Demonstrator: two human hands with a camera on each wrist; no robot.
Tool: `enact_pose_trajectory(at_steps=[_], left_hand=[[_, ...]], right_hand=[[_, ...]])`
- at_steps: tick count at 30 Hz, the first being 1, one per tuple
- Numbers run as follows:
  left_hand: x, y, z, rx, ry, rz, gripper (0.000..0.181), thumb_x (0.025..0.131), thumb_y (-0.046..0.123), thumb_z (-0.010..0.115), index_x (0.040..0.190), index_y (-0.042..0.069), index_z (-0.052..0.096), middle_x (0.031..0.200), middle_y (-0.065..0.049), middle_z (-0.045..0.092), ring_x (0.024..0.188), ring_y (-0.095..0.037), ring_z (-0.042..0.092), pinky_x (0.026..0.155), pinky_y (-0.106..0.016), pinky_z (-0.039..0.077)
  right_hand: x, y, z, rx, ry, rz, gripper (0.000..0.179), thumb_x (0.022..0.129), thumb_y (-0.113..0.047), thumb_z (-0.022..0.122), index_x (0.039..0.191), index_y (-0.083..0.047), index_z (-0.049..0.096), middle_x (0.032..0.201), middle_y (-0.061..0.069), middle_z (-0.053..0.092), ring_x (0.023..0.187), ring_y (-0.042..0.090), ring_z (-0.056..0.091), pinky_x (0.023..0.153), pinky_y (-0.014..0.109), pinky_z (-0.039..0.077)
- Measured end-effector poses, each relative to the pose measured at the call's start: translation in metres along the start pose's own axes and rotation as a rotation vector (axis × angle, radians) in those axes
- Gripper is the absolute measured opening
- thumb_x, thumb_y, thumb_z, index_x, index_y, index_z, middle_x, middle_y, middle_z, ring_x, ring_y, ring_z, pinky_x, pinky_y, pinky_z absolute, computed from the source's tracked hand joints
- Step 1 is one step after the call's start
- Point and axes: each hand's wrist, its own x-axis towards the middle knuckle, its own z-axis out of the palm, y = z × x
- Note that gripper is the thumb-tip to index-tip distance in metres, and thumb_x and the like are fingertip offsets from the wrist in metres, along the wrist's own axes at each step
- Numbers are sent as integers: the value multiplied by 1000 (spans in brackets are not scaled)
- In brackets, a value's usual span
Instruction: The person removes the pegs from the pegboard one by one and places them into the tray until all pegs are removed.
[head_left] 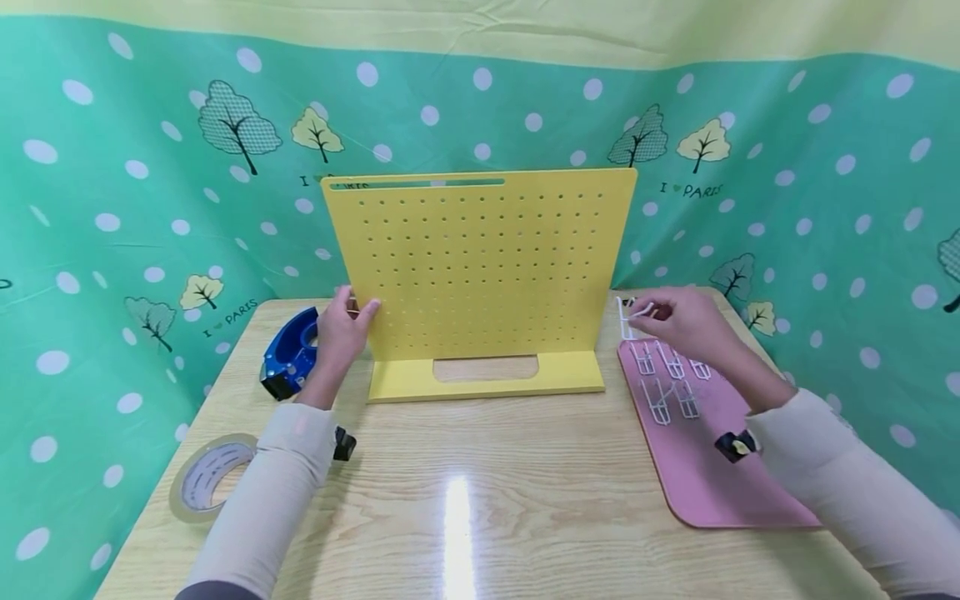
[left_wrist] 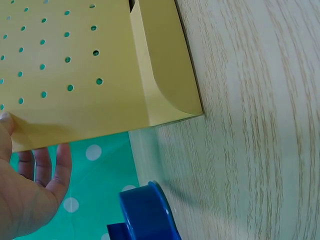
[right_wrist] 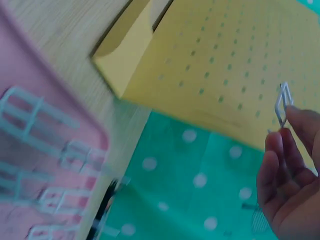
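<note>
A yellow pegboard (head_left: pixel 480 267) with rows of small holes stands upright on its flat base. My left hand (head_left: pixel 342 333) grips its left edge. In the left wrist view the thumb of that hand (left_wrist: pixel 25 195) lies on the front face and the other fingers reach behind. To the right of the board, my right hand (head_left: pixel 686 321) pinches a small white wire hook (right_wrist: pixel 283 105) between thumb and fingers. It is held up beside the pegboard's right side, over the far end of a pink tray (head_left: pixel 720 492). Several similar white wire hooks (head_left: pixel 660 402) lie on that tray.
A blue tape dispenser (head_left: pixel 288 354) sits left of the board, beside my left forearm. Nearer on the left lies a roll of tape (head_left: pixel 183 492), partly covered by my sleeve. Green dotted cloth (head_left: pixel 480 108) hangs behind and around the wooden table (head_left: pixel 540 483).
</note>
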Motion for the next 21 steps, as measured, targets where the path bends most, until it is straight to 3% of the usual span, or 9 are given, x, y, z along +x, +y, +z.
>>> enact_pose_trajectory(at_steps=[12,21], left_hand=[[0,-1,-1,1,-3,-5,44,103,44,58,128,9,54,110,-21,68,98,-34,66,77,-41,56],[1,-1,-2,-5,-6,-4,44,103,44,58,128,9,54,110,-21,68,99,-34,66,77,-38,55]], right_hand=[[-36,75,-22,-65,-7,34,11,93,-19,75,99,-10,76,88,7,73,72,4,60,59,22,51],[-67,121,-27,4,-86,109,16,95,-13,72,107,-2,74,84,7,72,62,5,56,52,25,50]])
